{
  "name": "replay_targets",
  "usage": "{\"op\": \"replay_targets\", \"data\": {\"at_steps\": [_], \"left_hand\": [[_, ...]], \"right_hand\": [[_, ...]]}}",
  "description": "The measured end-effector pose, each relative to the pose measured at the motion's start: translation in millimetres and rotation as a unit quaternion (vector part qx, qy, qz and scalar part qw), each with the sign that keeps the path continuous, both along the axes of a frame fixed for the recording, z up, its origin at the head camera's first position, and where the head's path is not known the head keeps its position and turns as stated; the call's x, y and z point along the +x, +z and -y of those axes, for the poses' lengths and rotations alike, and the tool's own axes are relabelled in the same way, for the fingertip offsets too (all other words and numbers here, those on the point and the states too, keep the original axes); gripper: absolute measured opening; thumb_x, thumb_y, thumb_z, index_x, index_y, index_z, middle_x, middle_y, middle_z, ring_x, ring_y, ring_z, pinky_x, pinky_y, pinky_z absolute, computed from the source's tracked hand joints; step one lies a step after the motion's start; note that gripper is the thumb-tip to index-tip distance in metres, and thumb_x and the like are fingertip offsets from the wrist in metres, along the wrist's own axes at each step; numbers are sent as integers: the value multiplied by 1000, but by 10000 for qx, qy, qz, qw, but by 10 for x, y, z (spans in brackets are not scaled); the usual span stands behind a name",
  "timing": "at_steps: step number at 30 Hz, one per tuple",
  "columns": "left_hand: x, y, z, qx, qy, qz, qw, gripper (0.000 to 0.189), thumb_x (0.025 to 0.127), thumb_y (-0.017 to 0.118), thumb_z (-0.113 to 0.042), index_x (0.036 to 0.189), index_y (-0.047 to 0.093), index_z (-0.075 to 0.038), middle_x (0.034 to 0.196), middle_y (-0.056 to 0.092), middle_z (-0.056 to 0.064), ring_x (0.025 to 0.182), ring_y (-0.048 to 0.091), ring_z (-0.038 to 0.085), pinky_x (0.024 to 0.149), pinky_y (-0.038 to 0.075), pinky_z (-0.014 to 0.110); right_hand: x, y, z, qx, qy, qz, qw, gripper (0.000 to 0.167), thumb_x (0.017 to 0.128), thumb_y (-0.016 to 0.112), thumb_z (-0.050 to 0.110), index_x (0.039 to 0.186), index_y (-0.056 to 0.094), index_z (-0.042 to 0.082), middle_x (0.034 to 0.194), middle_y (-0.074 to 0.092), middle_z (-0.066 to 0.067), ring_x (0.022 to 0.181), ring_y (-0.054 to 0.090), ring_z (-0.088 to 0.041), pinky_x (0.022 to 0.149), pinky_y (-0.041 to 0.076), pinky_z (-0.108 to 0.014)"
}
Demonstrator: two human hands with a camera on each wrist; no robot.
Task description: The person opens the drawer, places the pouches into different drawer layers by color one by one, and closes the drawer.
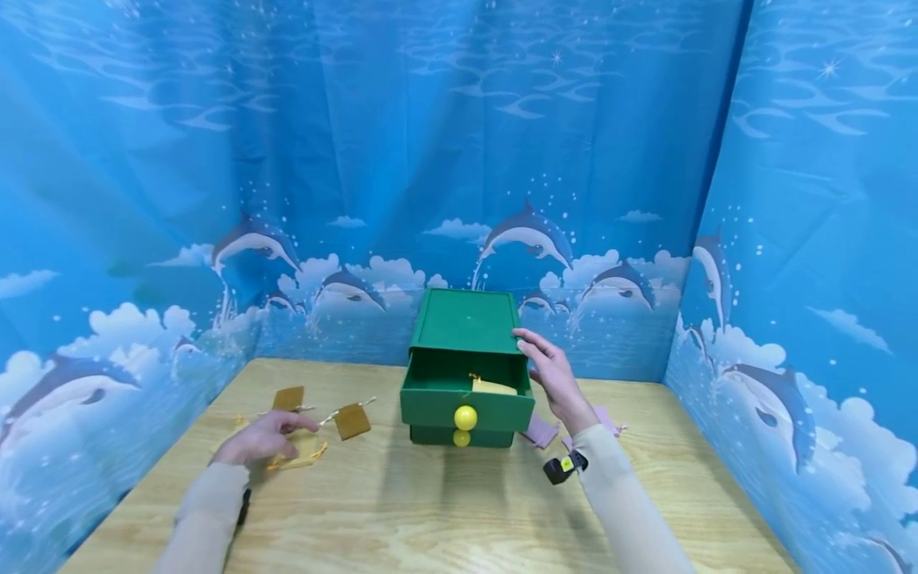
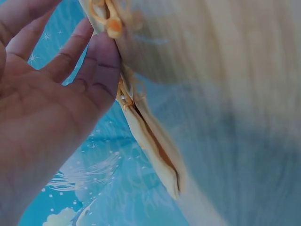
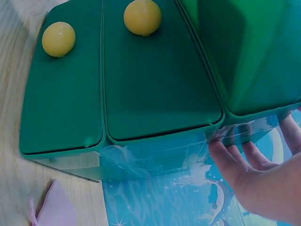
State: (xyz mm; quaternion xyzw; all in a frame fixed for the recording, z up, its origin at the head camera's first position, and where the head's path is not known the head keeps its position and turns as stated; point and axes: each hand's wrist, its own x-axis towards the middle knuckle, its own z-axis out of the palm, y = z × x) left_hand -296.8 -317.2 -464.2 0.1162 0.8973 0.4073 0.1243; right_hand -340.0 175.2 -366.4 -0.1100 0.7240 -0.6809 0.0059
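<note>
The right hand (image 1: 551, 373) touches the green cabinet (image 1: 469, 319) with loose fingers; the left hand (image 1: 260, 438) is at a yellow pouch (image 1: 304, 449) on the table (image 1: 459, 526), whether pinching I cannot tell; a caught cord (image 1: 319, 454) could drag a brown pouch (image 1: 353, 422).

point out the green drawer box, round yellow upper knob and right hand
Green drawer box (image 1: 469, 319), head view: top panel
Round yellow upper knob (image 1: 465, 418), head view: middle
Right hand (image 1: 555, 379), head view: back

Text: none legible | Labels: none legible | Brands: none legible | Numbers: none legible | Signs: none legible | Right wrist device (image 1: 556, 471): yellow-green patch (image 1: 567, 463), any lettering too small to read
</note>
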Motion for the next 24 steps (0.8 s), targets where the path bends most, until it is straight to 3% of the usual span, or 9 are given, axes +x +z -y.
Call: {"op": "replay_targets", "data": {"at_steps": [5, 12, 19, 24], "left_hand": [[-6, 13, -16, -100, 108, 234, 9996, 65, 68, 69, 6, 131, 61, -9, 147, 41, 28, 132, 36, 56, 100, 42, 65], [-19, -24, -11, 132, -127, 493, 9986, 64, 68, 70, 7, 130, 59, -3, 136, 52, 24, 125, 46, 45, 101, 42, 61], [-37, -38, 5, -173, -732, 52, 9972, 48, 70, 71, 5, 117, 64, -5, 122, 60, 15, 110, 53, 33, 89, 48, 46], [-20, -19, -1, -184, -798, -114, 9966, 45, 72, 72, 3, 116, 64, -3, 110, 62, 13, 99, 55, 25, 80, 48, 38]], "right_hand": [[-1, 8, 7, 11, -22, -4, 10000, 46, 101, 53, 39, 143, 51, 21, 158, 34, 1, 148, 25, -26, 116, 23, -63], [19, 23, 12, 27, 46, 48, 10000, 46, 102, 52, 38, 144, 50, 20, 159, 32, 0, 148, 24, -27, 116, 23, -63], [-25, -16, 8, 60, 21, -7, 10000, 46, 101, 52, 40, 143, 51, 22, 158, 34, 1, 147, 27, -27, 115, 23, -63], [-35, -32, -1, 75, -8, 7, 10000, 46, 101, 52, 40, 143, 51, 22, 158, 33, 1, 148, 25, -26, 116, 23, -63]]}}
